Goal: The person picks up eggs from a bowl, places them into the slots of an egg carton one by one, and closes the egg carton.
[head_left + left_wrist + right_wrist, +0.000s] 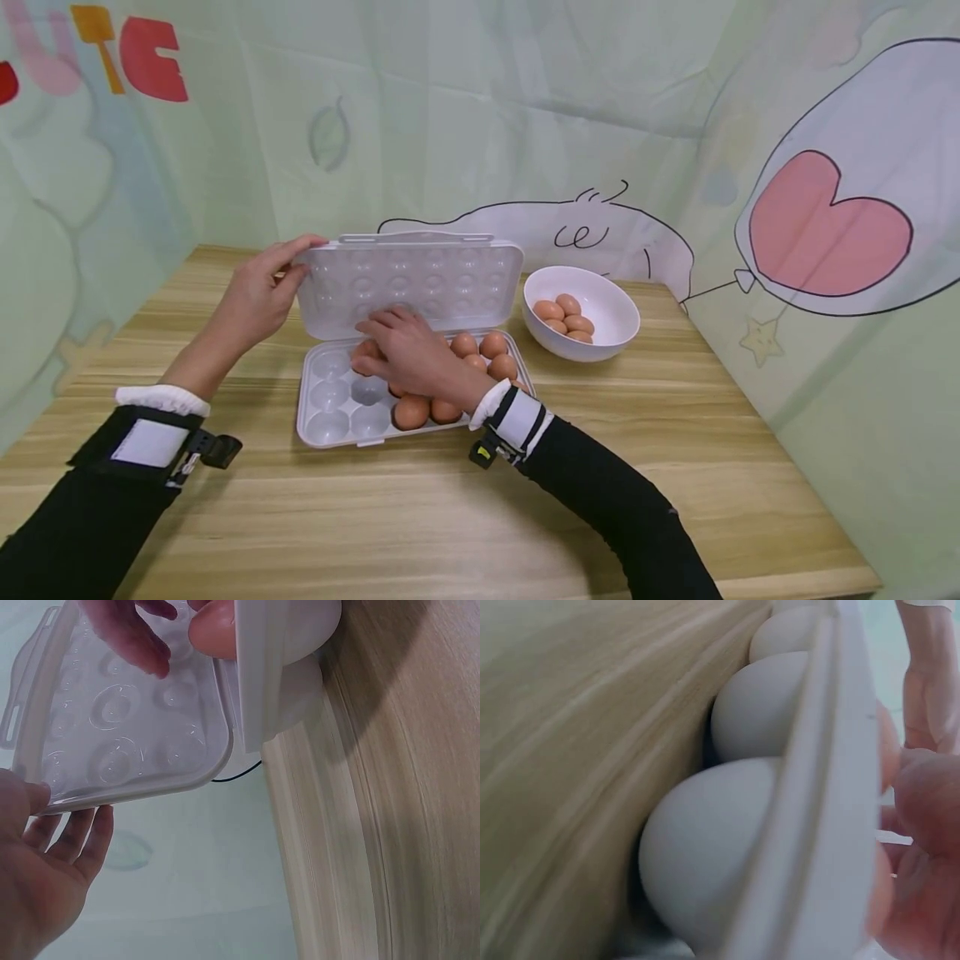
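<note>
A pale, translucent plastic egg carton [302,421] lies on the table with its lid [420,287] raised. My left hand [258,292] grips the lid's upper left corner; in the left wrist view its thumb is on the inner face and the fingers lie behind. My right hand [412,354] reaches across the carton and holds a brown egg [365,350] at a cup in the far row, second column from the left. Several brown eggs [412,412] fill cups to the right, partly hidden under that hand. The leftmost column shows bare cups.
Right of the carton stands a white bowl [618,321] with several brown eggs [567,306] in it. The wooden table [337,517] meets a printed cloth backdrop [450,108] behind and at the sides.
</note>
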`<action>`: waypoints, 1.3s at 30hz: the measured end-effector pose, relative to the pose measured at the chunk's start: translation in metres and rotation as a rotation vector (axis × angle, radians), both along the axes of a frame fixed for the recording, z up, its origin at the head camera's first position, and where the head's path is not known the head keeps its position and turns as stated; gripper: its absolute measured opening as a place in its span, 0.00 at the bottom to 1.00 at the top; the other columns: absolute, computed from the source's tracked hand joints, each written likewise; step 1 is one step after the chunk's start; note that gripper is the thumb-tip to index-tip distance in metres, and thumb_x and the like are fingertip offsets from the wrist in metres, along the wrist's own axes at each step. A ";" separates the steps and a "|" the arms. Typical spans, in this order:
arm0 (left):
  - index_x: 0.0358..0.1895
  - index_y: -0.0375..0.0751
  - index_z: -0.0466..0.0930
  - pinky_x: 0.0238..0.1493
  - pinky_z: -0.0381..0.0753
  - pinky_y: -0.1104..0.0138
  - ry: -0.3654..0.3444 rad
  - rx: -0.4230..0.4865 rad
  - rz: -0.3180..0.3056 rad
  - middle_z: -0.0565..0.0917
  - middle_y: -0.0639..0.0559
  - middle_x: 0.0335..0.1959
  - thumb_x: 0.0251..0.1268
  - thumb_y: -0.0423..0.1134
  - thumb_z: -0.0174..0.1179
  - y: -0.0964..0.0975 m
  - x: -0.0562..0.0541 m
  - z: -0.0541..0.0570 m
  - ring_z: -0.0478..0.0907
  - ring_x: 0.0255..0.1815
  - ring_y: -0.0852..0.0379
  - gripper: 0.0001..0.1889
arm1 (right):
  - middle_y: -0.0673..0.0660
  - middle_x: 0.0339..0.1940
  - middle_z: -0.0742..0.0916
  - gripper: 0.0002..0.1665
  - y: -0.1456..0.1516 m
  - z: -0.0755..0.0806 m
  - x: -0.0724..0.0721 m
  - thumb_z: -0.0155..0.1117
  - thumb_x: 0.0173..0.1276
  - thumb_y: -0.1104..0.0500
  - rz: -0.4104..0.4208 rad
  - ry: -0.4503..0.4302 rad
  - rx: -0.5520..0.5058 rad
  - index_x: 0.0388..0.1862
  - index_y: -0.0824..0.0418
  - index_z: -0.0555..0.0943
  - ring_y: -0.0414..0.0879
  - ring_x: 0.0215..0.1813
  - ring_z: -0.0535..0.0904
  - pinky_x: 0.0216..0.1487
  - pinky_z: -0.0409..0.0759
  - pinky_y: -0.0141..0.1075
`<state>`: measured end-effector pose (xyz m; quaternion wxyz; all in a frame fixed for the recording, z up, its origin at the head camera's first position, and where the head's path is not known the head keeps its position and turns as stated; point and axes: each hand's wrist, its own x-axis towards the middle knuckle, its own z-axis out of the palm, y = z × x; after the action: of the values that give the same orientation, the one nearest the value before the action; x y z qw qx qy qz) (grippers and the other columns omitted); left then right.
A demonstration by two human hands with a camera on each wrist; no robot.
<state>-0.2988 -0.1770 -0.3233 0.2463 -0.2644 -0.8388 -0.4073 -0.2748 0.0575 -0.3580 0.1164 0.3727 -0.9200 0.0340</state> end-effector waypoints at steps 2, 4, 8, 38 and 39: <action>0.69 0.38 0.77 0.45 0.70 0.81 0.001 -0.001 0.003 0.80 0.35 0.64 0.79 0.25 0.51 0.000 0.000 0.000 0.80 0.56 0.39 0.20 | 0.57 0.74 0.76 0.35 0.006 0.002 0.004 0.60 0.78 0.39 0.015 -0.004 -0.011 0.74 0.57 0.74 0.51 0.76 0.66 0.75 0.65 0.46; 0.69 0.38 0.77 0.45 0.70 0.82 0.001 -0.002 0.003 0.80 0.35 0.64 0.79 0.25 0.51 0.001 0.000 -0.001 0.80 0.56 0.38 0.20 | 0.59 0.77 0.72 0.38 0.013 0.004 0.007 0.59 0.77 0.37 0.025 -0.029 -0.033 0.77 0.57 0.71 0.54 0.79 0.61 0.76 0.63 0.50; 0.69 0.38 0.77 0.45 0.67 0.85 -0.008 -0.003 0.005 0.80 0.35 0.64 0.79 0.25 0.51 0.001 0.000 -0.001 0.79 0.57 0.37 0.20 | 0.60 0.83 0.63 0.44 0.028 0.008 0.011 0.57 0.77 0.33 0.015 -0.091 -0.054 0.82 0.55 0.65 0.57 0.84 0.50 0.80 0.53 0.52; 0.68 0.36 0.78 0.45 0.67 0.85 0.040 0.013 0.001 0.81 0.35 0.62 0.79 0.24 0.51 0.001 -0.004 -0.002 0.79 0.54 0.41 0.20 | 0.60 0.84 0.60 0.43 0.171 0.038 0.016 0.51 0.80 0.33 -0.254 -0.113 -0.028 0.84 0.54 0.61 0.58 0.85 0.45 0.78 0.50 0.62; 0.68 0.36 0.78 0.45 0.67 0.84 0.042 0.014 0.002 0.81 0.35 0.62 0.79 0.24 0.51 0.001 -0.004 -0.002 0.79 0.53 0.41 0.19 | 0.60 0.84 0.60 0.42 0.175 0.038 0.017 0.51 0.80 0.34 -0.260 -0.112 -0.032 0.83 0.54 0.62 0.59 0.85 0.46 0.78 0.50 0.62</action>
<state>-0.3027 -0.1757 -0.3253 0.2659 -0.2702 -0.8310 -0.4071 -0.2581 0.2326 -0.3201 0.0743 0.2457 -0.9650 0.0542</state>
